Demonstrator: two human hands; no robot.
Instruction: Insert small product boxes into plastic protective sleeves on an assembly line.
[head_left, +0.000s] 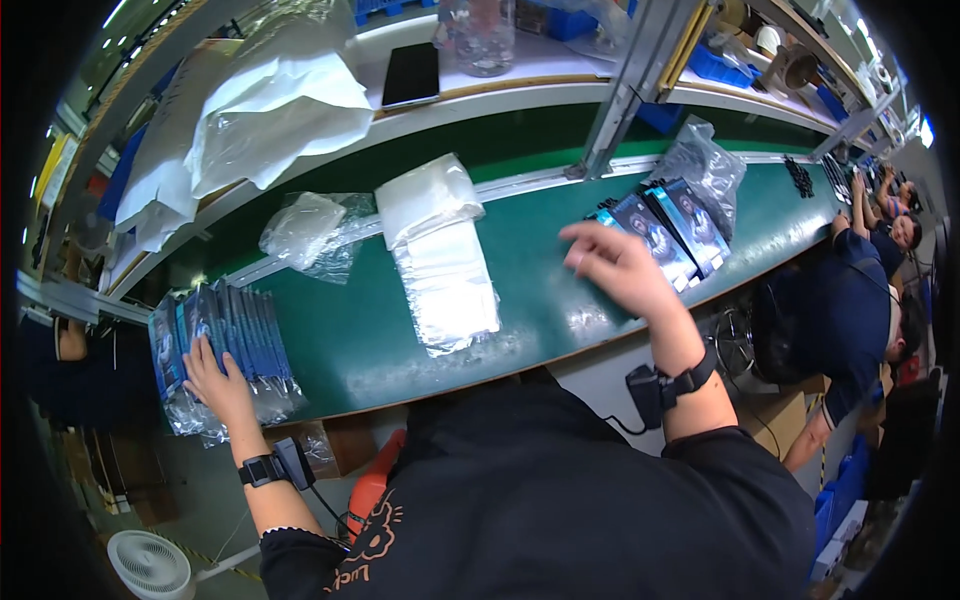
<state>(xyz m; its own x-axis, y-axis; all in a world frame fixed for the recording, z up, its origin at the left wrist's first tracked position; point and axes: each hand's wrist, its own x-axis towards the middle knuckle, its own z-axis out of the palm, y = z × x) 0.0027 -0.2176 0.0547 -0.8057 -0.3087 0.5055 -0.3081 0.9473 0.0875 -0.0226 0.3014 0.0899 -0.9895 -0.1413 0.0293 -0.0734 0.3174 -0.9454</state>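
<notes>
My left hand [215, 385] lies with fingers spread on the front of a row of blue printed packages [235, 335] in clear plastic, standing close together at the table's left end. Above the table to the right is my right hand [625, 268], fingers loosely bent and apart, with nothing visible in it. Just beyond it lie dark blue printed packages [690, 225], partly hidden by the hand, with a crumpled clear plastic bag [705, 160] behind them. Between my hands sits a stack of flat clear plastic bags [445, 275], its far end folded over.
Loose clear plastic [310, 235] lies left of the bag stack on the green table [540, 300]. A shelf above holds a black phone [411, 75], a clear plastic jar [480, 38] and white wrapping [280, 110]. Other people [830, 310] are at the right; a metal post [630, 90] rises behind the table.
</notes>
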